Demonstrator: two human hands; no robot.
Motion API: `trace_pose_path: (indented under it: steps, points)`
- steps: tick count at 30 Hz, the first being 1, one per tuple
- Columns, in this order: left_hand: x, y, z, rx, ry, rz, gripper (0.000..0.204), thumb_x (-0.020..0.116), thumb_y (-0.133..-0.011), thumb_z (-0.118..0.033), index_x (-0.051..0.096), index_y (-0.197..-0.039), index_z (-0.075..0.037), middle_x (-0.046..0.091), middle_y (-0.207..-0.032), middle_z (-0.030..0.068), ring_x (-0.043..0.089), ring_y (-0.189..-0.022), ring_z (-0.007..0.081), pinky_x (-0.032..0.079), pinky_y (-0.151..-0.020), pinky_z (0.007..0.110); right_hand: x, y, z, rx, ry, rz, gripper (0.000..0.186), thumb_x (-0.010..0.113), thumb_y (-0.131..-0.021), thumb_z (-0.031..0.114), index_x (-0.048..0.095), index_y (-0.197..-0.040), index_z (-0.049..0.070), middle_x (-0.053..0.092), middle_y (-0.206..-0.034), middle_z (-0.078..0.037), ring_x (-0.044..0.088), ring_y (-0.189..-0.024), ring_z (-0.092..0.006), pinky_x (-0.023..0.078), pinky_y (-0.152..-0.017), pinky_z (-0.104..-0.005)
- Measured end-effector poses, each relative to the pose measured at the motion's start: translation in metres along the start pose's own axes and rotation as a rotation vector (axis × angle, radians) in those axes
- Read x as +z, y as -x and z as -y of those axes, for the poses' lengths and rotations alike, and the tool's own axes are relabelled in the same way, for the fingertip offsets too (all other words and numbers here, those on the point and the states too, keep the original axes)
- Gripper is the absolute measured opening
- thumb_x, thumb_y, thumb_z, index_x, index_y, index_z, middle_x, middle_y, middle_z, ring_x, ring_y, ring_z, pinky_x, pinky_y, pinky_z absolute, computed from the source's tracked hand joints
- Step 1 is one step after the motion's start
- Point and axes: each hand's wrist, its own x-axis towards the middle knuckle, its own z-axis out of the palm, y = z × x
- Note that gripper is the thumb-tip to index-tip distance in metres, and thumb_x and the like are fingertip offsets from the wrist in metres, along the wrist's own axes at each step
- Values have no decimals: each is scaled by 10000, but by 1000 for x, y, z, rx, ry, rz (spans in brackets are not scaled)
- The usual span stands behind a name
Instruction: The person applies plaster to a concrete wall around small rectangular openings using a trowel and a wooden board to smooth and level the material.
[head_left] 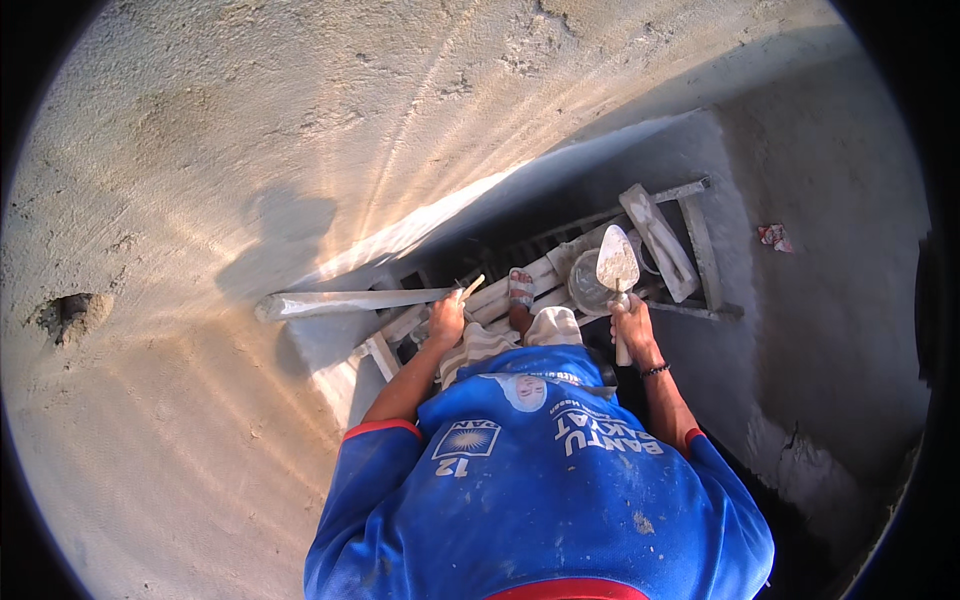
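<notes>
Vivid blue shirt (560,500) here, red-trimmed, white-printed! Brown-and-cream stripes across the trousers (553,328), black bracelet (656,370), pale grey trowel blade (618,258), beige wall (200,130), red-and-white scrap (775,237)!

This is looking like a building site: a rough, grainy plastered wall (180,190) is filling the space beyond the left hand (447,320), with a ragged hole (68,316) showing farther left; a wooden scaffold (702,250) is standing below both hands, and the right hand (631,328) is gripping a mortar-smeared trowel (618,262) above a round bucket (586,288).
</notes>
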Motion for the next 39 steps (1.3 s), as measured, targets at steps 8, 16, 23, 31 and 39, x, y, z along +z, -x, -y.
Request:
trace_pose_path:
  steps: [8,16,23,31,39]
  points:
    - [9,-30,5,94,102,73,484,686,-840,-207,547,-1259,-9,625,-1148,260,608,-1068,394,480,-921,464,-7,-5,-14,44,25,0,147,596,-902,167,517,-907,44,515,-636,-27,518,-475,-130,449,-395,-295]
    - [-18,0,15,-3,159,330,461,524,-865,-426,679,-724,-16,676,-734,184,666,-754,312,488,-726,449,-4,-34,-51,44,3,14,195,605,-843,144,528,-955,4,542,-624,-56,536,-446,-159,463,-376,-321]
    - [-97,14,-44,378,-43,120,472,456,-986,-301,459,-1398,-71,645,-1183,203,598,-1112,374,461,-952,432,35,-128,-78,-289,31,-29,167,622,-789,129,545,-873,7,583,-678,-69,608,-607,-193,495,-491,-345]
    - [-318,115,-304,995,-118,-214,406,577,-950,-166,523,-1320,-7,608,-1222,197,581,-1133,369,466,-983,426,49,-161,-67,-406,30,-69,156,651,-788,140,557,-829,23,598,-695,-65,611,-619,-207,489,-506,-365]
    - [-419,210,-407,1312,-624,-819,382,724,-778,-39,638,-1149,-4,646,-1180,149,588,-1158,345,474,-984,468,64,-182,-96,-534,-19,-69,138,657,-802,126,557,-778,33,604,-712,-73,595,-602,-216,481,-513,-381]
